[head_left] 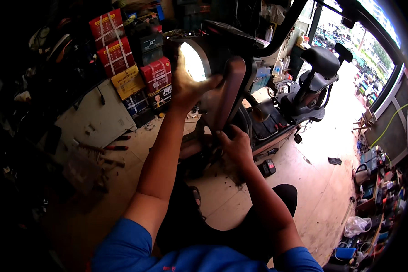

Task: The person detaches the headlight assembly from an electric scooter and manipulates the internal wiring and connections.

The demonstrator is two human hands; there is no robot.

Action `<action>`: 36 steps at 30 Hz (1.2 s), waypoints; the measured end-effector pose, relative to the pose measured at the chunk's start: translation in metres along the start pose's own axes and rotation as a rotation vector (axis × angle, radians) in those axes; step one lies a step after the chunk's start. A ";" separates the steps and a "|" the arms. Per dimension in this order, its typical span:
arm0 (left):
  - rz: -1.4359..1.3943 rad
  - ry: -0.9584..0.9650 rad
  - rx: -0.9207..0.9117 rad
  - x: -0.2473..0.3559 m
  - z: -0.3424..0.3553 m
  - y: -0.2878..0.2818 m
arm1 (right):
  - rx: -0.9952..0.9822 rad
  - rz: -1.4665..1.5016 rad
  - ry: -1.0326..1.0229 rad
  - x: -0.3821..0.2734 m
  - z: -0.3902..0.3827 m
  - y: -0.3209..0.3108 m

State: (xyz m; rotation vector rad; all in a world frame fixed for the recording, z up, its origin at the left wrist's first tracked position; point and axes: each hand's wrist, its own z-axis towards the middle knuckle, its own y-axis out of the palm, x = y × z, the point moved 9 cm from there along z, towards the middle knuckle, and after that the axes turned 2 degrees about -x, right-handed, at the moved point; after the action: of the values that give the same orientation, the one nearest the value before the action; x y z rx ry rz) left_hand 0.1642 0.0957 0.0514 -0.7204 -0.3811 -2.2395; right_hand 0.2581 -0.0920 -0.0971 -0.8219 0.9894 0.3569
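Note:
An electric scooter (pixel 276 120) stands in front of me, its front facing left, with a bright white headlight (pixel 193 59) near the top of a dark front housing. My left hand (pixel 190 88) is on the housing beside the lit lamp, fingers up its left edge and thumb stretched toward a long dark brown trim panel (pixel 229 93). My right hand (pixel 233 143) is lower, fingers curled at that panel's bottom end. Behind are the black seat (pixel 322 59) with a backrest and the footboard (pixel 269 127). Whatever lies under my fingers is partly hidden.
Stacked red and yellow boxes (pixel 127 81) and a leaning pale board (pixel 90 113) line the left. Tools (pixel 115 147) lie on the floor, with a black-and-red object (pixel 267 167) by the scooter. Cluttered shelves (pixel 371 190) run along the right, below an open doorway (pixel 362 59) onto parked scooters.

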 end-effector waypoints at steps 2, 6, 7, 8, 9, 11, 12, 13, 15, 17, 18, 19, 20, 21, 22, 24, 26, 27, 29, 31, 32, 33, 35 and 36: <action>-0.069 -0.034 -0.005 0.005 0.010 0.004 | 0.030 0.010 -0.069 -0.008 0.004 -0.004; -0.092 -0.034 -0.029 0.003 0.012 -0.004 | -0.001 -0.070 -0.123 -0.040 -0.004 -0.010; -0.070 -0.027 -0.019 0.001 0.007 -0.002 | -0.023 -0.135 -0.114 -0.055 -0.016 -0.019; -0.044 -0.016 -0.001 0.003 0.003 -0.002 | 0.063 -0.141 -0.286 -0.080 -0.026 -0.033; -0.061 -0.035 0.019 0.003 0.000 -0.001 | 0.164 -0.143 -0.391 -0.102 -0.028 -0.051; -0.095 -0.055 0.071 0.010 -0.001 0.002 | 0.359 -0.139 -0.622 -0.148 -0.031 -0.088; -0.166 -0.092 0.046 0.013 -0.001 0.007 | 0.420 -0.195 -0.609 -0.160 -0.021 -0.101; -0.164 -0.091 0.053 0.012 -0.001 0.006 | 0.484 -0.249 -0.593 -0.171 -0.009 -0.110; -0.150 -0.111 0.052 0.004 -0.003 0.004 | 0.510 -0.344 -0.621 -0.183 0.018 -0.106; -0.083 -0.038 0.045 0.011 -0.008 -0.001 | 0.572 -0.490 -0.625 -0.195 0.033 -0.096; -0.110 -0.058 0.061 0.005 -0.007 -0.009 | 0.554 -0.441 -0.637 -0.197 0.036 -0.095; -0.136 -0.081 0.081 -0.005 -0.008 -0.020 | 0.521 -0.433 -0.599 -0.197 0.039 -0.093; -0.105 -0.139 0.047 -0.017 -0.009 -0.025 | 0.486 -0.430 -0.563 -0.201 0.040 -0.092; -0.092 -0.194 0.059 -0.030 -0.007 -0.031 | 0.452 -0.427 -0.527 -0.202 0.042 -0.089; -0.097 -0.249 0.120 -0.048 -0.010 -0.042 | 0.514 -0.414 -0.563 -0.207 0.037 -0.088; -0.095 -0.460 0.213 -0.080 -0.026 -0.049 | 0.539 -0.458 -0.598 -0.202 0.039 -0.088; -0.077 -0.778 0.259 -0.107 -0.051 -0.046 | 0.554 -0.403 -0.567 -0.201 0.042 -0.089; -0.045 -0.697 0.251 -0.112 -0.053 -0.041 | 0.548 -0.433 -0.578 -0.202 0.042 -0.085; -0.070 -0.648 0.218 -0.126 -0.059 -0.038 | 0.548 -0.489 -0.594 -0.206 0.043 -0.081; -0.192 -0.710 0.154 -0.141 -0.062 -0.037 | 0.542 -0.558 -0.603 -0.211 0.043 -0.074; -0.213 -0.815 0.138 -0.147 -0.067 -0.035 | 0.542 -0.595 -0.606 -0.214 0.043 -0.072; -0.200 -0.801 0.149 -0.151 -0.068 -0.036 | 0.521 -0.618 -0.665 -0.213 0.045 -0.067; -0.169 -0.767 0.184 -0.166 -0.071 -0.041 | 0.474 -0.655 -0.794 -0.211 0.048 -0.057; -0.062 -0.725 0.297 -0.170 -0.071 -0.053 | 0.484 -0.663 -0.781 -0.213 0.049 -0.052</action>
State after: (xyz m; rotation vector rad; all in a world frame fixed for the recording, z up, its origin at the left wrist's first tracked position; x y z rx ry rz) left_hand 0.1948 0.1940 -0.1101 -1.3510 -1.0668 -1.8461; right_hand 0.2068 -0.0699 0.1207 -0.4532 0.0299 -0.1439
